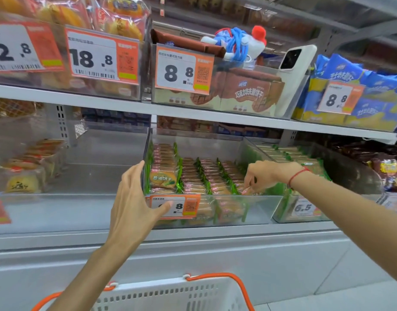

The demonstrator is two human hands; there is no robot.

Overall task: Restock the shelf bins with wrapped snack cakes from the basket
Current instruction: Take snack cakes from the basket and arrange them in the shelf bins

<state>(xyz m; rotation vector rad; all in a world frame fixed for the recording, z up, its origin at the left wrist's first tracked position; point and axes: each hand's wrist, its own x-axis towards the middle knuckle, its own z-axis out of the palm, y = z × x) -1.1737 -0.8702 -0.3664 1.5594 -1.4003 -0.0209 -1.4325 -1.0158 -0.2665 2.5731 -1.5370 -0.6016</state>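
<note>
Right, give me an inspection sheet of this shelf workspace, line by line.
Surface: grey lower shelf carrying clear bins.
Job's things: middle clear bin holds rows of green-edged wrapped snack cakes; white basket with orange handles below, its contents out of view.
Clutter: white phone and a blue-and-red plush toy sit in an upper bin.
Grippers: left hand grips the bin's front left corner, thumb over its price tag; right hand pinches a pack in the right-hand row.
Cables: nothing seen.
Surroundings: upper shelf of bagged snacks, with more price tags.
</note>
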